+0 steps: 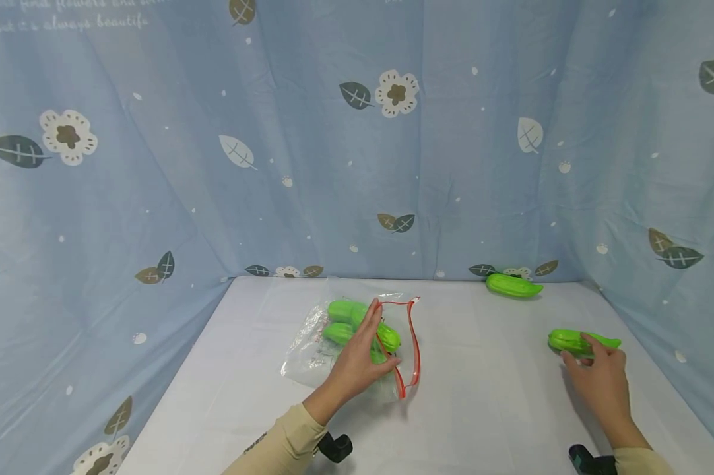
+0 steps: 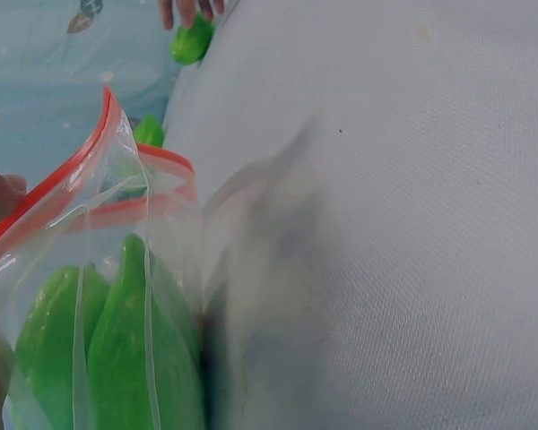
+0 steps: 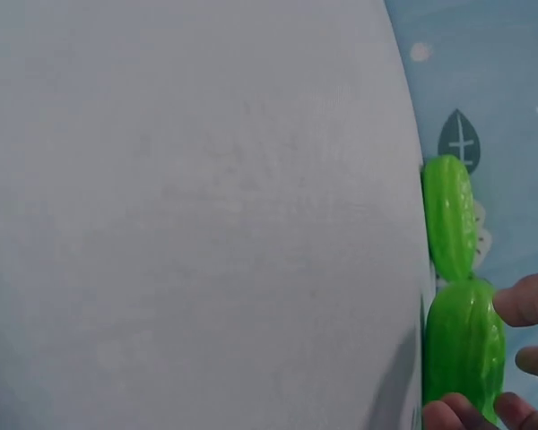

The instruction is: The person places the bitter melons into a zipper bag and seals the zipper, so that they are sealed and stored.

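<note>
My left hand (image 1: 354, 363) lies over a clear zip bag (image 1: 300, 353), its fingers straight and its thumb spread along the red rim. The bag's mouth gapes toward the right. Inside are several green, ridged cucumbers (image 1: 339, 333); in the left wrist view, two of these cucumbers (image 2: 130, 349) show through the plastic. On the right, my right hand (image 1: 600, 382) pinches another cucumber (image 1: 565, 340) from above. In the right wrist view that cucumber (image 3: 466, 336) has the thumb (image 3: 524, 300) at one side and fingertips at the other.
One more cucumber (image 1: 511, 285) lies at the table's back edge, close to the blue flowered curtain (image 1: 333, 165). The white table (image 1: 470, 382) extends between the bag and my right hand. Black wrist mounts (image 1: 336, 448) show below both hands.
</note>
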Demonstrator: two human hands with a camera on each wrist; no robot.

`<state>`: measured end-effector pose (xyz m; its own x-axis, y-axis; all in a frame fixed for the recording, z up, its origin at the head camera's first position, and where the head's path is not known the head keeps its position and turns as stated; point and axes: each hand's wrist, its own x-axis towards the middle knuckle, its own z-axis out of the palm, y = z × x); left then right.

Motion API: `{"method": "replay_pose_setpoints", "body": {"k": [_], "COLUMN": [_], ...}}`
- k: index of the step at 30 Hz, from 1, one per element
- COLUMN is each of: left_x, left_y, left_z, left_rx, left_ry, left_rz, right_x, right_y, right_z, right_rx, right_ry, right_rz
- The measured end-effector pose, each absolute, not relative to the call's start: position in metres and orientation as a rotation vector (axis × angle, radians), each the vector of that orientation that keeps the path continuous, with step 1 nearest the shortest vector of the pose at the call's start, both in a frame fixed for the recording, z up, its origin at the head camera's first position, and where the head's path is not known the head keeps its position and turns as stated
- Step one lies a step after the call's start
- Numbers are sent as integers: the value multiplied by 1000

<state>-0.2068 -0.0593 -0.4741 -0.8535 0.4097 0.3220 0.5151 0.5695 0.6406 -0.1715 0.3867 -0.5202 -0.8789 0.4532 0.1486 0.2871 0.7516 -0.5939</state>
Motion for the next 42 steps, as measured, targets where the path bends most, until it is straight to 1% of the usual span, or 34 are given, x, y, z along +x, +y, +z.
{"method": "replay_pose_setpoints", "body": {"k": [13, 25, 34, 42], "left_x": [-207, -207, -206, -206], "left_y": [-59, -60, -59, -59], "left_z": [-476, -477, -477, -478], "left_rx": [-789, -803, -794, -799], "left_ry": [-2666, -2637, -2656, -2644], "left_rz": [-1143, -1152, -1137, -1139], "right_x": [-180, -188, -185, -183], "right_y": [391, 390, 392, 395], "right_z": [-525, -527, -526, -528], "right_rx": [-542, -447, -348, -343], "right_ry": [-2686, -2675, -2670, -2669], "right_rz": [911, 898, 822, 786]}}
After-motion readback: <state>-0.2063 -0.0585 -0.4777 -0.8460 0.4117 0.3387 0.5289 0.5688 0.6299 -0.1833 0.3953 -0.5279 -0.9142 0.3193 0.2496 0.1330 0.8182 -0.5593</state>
